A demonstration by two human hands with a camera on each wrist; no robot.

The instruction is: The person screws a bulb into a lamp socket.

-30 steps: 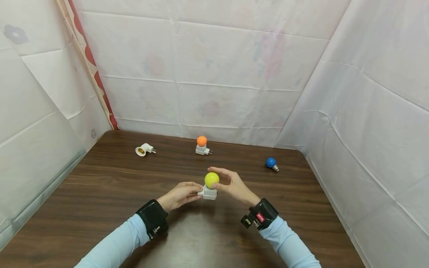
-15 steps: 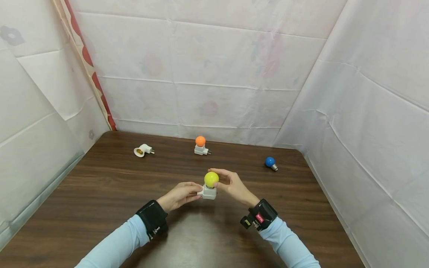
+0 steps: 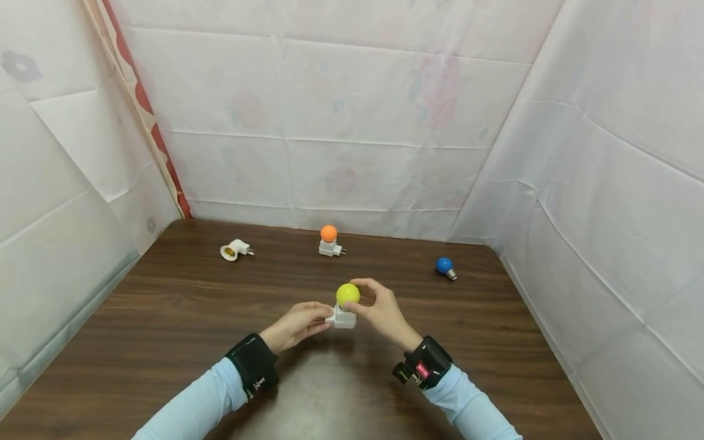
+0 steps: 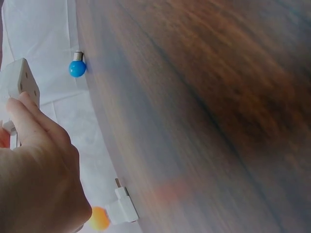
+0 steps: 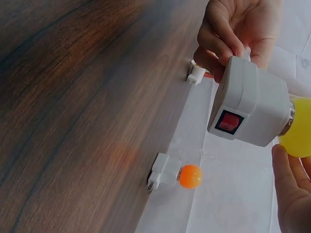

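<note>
My left hand (image 3: 297,326) grips a white plug-in lamp socket (image 3: 345,320) at its plug end, thumb and fingers on either side. A yellow bulb (image 3: 348,294) stands upright in the socket, a sliver of its metal base showing between them in the right wrist view. My right hand (image 3: 383,311) pinches the bulb from the right, thumb in front and fingers behind. A red rocker switch (image 5: 229,122) sits on the socket's side in the right wrist view. The left wrist view shows my left hand holding the socket at the left edge; the plug prongs are hidden.
On the wooden table (image 3: 264,281), another white socket (image 3: 330,247) with an orange bulb (image 3: 329,233) stands at the back middle. A bare white socket (image 3: 236,249) lies back left, and a loose blue bulb (image 3: 444,266) back right. White sheets (image 3: 341,110) enclose the back and sides.
My right hand has turned slightly around the yellow bulb, its thumb now lower and farther left and its fingers more bent. My left hand keeps its hold on the socket.
</note>
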